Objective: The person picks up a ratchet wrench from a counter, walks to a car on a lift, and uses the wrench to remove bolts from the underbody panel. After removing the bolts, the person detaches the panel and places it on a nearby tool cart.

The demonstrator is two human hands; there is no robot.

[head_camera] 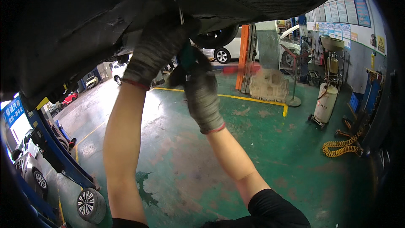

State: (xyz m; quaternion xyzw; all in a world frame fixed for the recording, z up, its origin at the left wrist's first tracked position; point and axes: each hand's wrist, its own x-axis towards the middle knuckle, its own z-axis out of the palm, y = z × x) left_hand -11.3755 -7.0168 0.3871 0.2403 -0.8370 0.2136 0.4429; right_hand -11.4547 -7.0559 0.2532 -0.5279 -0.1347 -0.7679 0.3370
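Both my hands wear dirty grey knit gloves and are raised under a dark car underbody (85, 15). My left hand (164, 44) is up against the underbody, beside a thin metal shaft (181, 12) that points upward; its fingers are in shadow. Just below and to the right, my right hand (201, 85) is blurred around a tool with a dark green handle (188, 57). A second tool with a red handle (242, 68) sticks out to the right from my right hand, also blurred. Exactly how the fingers close is hidden.
An orange lift post (242, 57) and a fan on a stand (295, 79) are ahead. At right are a wheeled oil drainer (326, 104) and a coiled yellow air hose (341, 147). A loose wheel (91, 205) lies by the blue lift post (63, 152) at lower left.
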